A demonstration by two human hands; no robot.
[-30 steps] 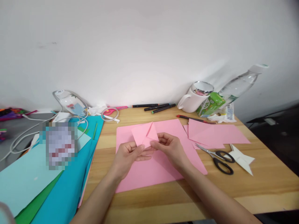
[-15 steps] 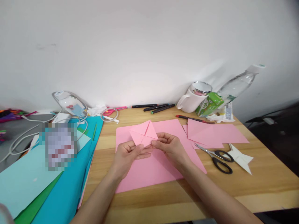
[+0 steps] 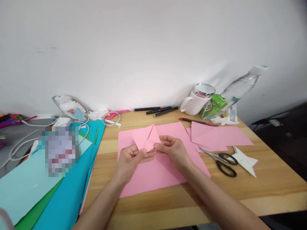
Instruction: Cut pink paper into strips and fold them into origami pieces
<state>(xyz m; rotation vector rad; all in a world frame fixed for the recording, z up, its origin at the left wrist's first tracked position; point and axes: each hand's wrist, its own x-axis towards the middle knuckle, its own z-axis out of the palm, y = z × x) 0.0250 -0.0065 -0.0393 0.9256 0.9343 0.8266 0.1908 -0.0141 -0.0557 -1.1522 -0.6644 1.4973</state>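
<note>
A small square of folded pink paper (image 3: 146, 136), its flaps meeting near the middle, is held up between both hands. My left hand (image 3: 130, 159) pinches its lower left edge, thumb on the front and fingers behind. At the lower right corner, my right hand (image 3: 171, 148) grips it between thumb and fingers. Beneath them a large pink sheet (image 3: 163, 175) lies flat on the wooden table. The fingers behind the folded paper are partly hidden.
Black-handled scissors (image 3: 225, 163) and a folded white paper piece (image 3: 244, 161) lie right, near pink paper pieces (image 3: 230, 135). Markers (image 3: 165, 111), a white mug (image 3: 198, 100), a green carton (image 3: 213, 107) and a bottle (image 3: 242, 86) line the back. Coloured sheets (image 3: 64, 198) are left.
The view has shifted slightly, so things on the table sit a little further left. Both hands keep the same hold on the folded pink paper, its flaps now lying flatter.
</note>
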